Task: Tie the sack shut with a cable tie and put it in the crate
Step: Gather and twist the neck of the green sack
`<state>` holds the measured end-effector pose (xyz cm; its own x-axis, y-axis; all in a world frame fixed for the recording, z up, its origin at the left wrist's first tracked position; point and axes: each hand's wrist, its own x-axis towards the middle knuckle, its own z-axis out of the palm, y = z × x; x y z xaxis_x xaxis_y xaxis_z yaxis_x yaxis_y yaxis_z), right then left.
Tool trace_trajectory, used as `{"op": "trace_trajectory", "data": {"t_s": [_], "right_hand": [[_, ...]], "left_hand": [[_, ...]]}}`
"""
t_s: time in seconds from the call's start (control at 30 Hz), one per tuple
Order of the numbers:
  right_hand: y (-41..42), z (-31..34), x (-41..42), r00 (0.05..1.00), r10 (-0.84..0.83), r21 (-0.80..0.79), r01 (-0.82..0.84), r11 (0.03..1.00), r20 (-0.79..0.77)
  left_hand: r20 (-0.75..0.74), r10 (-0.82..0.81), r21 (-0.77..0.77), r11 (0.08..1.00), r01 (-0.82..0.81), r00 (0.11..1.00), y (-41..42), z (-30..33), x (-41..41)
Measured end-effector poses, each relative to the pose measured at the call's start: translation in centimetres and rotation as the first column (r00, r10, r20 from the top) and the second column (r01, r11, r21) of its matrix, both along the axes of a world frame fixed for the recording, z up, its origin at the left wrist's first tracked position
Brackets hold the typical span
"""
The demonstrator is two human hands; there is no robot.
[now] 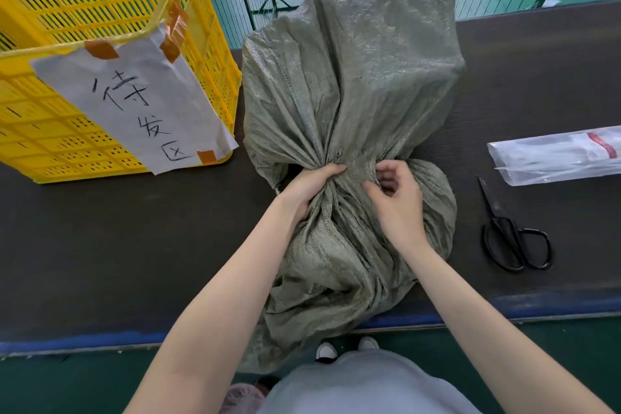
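A grey-green woven sack point(356, 70) lies on the dark table, its filled body toward the far side and its loose mouth hanging over the near edge. The cloth is gathered into a bunched neck in the middle. My left hand point(309, 188) grips that neck from the left. My right hand point(395, 198) is on the neck's right side, fingers curled and pinching the folds. No cable tie shows around the neck. A yellow slotted crate point(67, 10) with a taped paper label point(141, 101) stands at the left of the table.
Black scissors point(514, 239) lie to the right of the sack. A clear plastic packet point(557, 155), holding what look like white cable ties, lies at the far right. The table's blue near edge point(504, 312) runs across; a wire fence stands behind.
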<state>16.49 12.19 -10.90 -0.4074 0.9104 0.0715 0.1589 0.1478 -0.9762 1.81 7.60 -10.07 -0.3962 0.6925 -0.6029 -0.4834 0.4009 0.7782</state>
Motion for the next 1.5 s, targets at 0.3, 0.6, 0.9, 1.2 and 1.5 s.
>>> {"op": "trace_trajectory", "data": {"t_s": [0.3,0.6,0.9,1.2,1.5], "right_hand": [[2.2,0.7,1.5,0.975,-0.072,0.081,0.056,0.995,0.211],[4.1,-0.1,0.9,0.830,0.151,-0.189,-0.056,0.980,0.537],[2.9,0.1,1.3,0.941,0.027,-0.123,0.016,0.992,0.338],[0.1,0.8,1.7,0.927,-0.067,0.104,0.030,0.994,0.369],[-1.0,0.1,2.4,0.995,0.058,-0.098,-0.049,0.994,0.085]], "left_hand": [[-0.020,0.044,-0.005,0.999,-0.044,0.999,0.4,1.9,-0.2],[-0.080,-0.111,-0.114,0.988,0.102,0.991,0.2,2.2,-0.8],[-0.034,0.031,0.044,0.999,-0.029,0.999,0.3,1.5,-0.2],[-0.112,-0.156,-0.073,0.986,0.148,0.981,0.4,1.2,-0.8],[-0.045,-0.181,-0.183,0.968,0.170,0.983,1.3,1.5,0.0]]}}
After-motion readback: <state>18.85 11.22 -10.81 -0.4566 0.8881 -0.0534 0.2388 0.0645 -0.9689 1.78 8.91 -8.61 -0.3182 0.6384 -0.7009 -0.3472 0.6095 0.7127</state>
